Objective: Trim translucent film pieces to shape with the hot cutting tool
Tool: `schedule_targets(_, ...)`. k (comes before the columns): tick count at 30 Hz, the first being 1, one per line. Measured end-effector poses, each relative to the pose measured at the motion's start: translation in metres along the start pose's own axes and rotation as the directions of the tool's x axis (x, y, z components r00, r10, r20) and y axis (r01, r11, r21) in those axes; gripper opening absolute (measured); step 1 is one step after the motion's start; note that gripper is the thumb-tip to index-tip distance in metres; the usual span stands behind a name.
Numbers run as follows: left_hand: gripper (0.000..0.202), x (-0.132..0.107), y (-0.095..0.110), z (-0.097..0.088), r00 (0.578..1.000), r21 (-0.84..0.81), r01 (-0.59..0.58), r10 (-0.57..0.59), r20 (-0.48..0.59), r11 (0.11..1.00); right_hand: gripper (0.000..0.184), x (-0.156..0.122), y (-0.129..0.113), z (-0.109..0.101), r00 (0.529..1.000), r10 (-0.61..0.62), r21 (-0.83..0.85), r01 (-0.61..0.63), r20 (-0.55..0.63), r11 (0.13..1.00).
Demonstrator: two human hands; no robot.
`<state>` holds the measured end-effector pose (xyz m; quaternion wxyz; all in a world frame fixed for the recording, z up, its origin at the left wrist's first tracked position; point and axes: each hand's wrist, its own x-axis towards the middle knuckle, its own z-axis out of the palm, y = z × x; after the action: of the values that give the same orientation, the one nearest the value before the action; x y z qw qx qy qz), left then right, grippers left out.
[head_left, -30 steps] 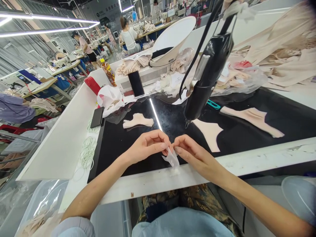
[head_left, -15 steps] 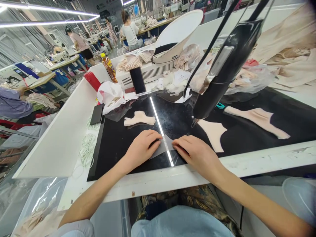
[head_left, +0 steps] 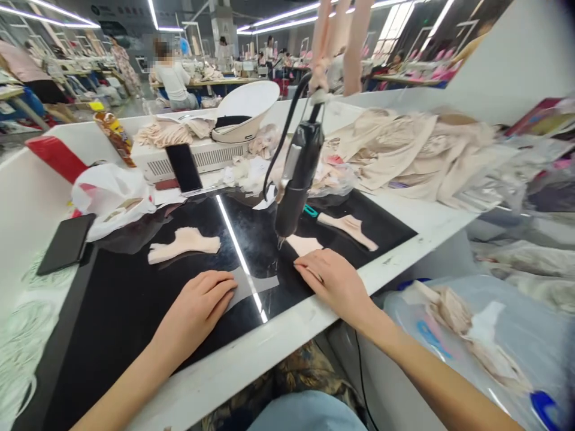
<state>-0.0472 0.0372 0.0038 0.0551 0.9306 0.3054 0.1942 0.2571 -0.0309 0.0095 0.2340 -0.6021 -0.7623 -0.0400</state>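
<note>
My left hand lies flat, fingers together and stretched out, on the left part of a thin translucent sheet spread on the black glossy worktop. Flat on the worktop just right of that sheet rests my right hand, fingers extended and holding nothing. A black hanging tool with a cord dangles point-down right above and behind my right hand. Beige cut fabric pieces lie behind: one at the left, one under the tool, one at the right.
A phone leans on a white box; another dark phone lies at left beside a white plastic bag. Beige fabric heaps fill the back right. A clear bin stands at lower right. Other people work in the distance.
The small sheet held up pinched between both hands has been laid on the worktop. Both hands flattened, and the right hand slid off to its right. The camera turned to the right.
</note>
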Motion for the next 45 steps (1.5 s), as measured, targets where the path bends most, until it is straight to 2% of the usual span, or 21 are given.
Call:
schedule_targets(5, 0.023, -0.001, -0.001, 0.001, 0.992, 0.015, -0.056, 0.058, -0.115, 0.998, 0.025, 0.001, 0.061, -0.013, 0.976, 0.167, -0.132, -0.186, -0.143, 0.974)
schedule_targets(9, 0.021, -0.002, 0.0, 0.002, 0.982, 0.048, -0.122, 0.128, -0.137, 0.991, 0.025, 0.009, 0.091, -0.01, 0.969, 0.194, -0.233, -0.226, -0.153, 0.946)
schedule_targets(17, 0.02, -0.004, -0.001, 0.004, 0.984, 0.063, -0.124, 0.131, -0.117, 0.99, 0.023, 0.031, 0.097, -0.001, 0.971, 0.216, -0.41, -0.239, -0.103, 0.88)
schedule_targets(20, 0.021, -0.005, -0.001, 0.005, 0.984, 0.056, -0.124, 0.13, -0.12, 0.991, 0.028, 0.034, 0.098, 0.001, 0.97, 0.221, -0.427, -0.244, -0.104, 0.871)
schedule_targets(25, 0.021, -0.005, -0.001, 0.005, 0.983, 0.045, -0.128, 0.133, -0.124, 0.991, 0.034, 0.033, 0.102, 0.002, 0.963, 0.234, -0.378, -0.267, -0.133, 0.887)
schedule_targets(30, 0.021, -0.004, -0.001, 0.005, 0.982, 0.054, -0.132, 0.138, -0.13, 0.99, 0.031, 0.033, 0.107, -0.004, 0.929, 0.29, -0.196, -0.336, -0.228, 0.921)
schedule_targets(33, 0.022, -0.003, 0.0, 0.005, 0.981, 0.057, -0.136, 0.143, -0.134, 0.989, 0.029, 0.034, 0.113, -0.012, 0.876, 0.364, 0.003, -0.383, -0.317, 0.924)
schedule_targets(37, 0.022, -0.004, 0.001, 0.003, 0.982, 0.053, -0.131, 0.137, -0.131, 0.99, 0.031, 0.034, 0.125, -0.021, 0.748, 0.504, 0.331, -0.388, -0.432, 0.86)
schedule_targets(42, 0.023, -0.003, 0.001, 0.001, 0.982, 0.047, -0.119, 0.125, -0.14, 0.992, 0.035, 0.034, 0.132, -0.034, 0.543, 0.646, 0.613, -0.275, -0.536, 0.74)
schedule_targets(44, 0.023, -0.003, 0.001, 0.001, 0.983, 0.036, -0.108, 0.112, -0.144, 0.994, 0.036, 0.035, 0.126, -0.04, 0.5, 0.671, 0.672, -0.214, -0.548, 0.709)
schedule_targets(45, 0.022, -0.002, 0.001, 0.001, 0.984, 0.027, -0.104, 0.107, -0.144, 0.994, 0.036, 0.036, 0.12, -0.042, 0.498, 0.677, 0.696, -0.186, -0.541, 0.693)
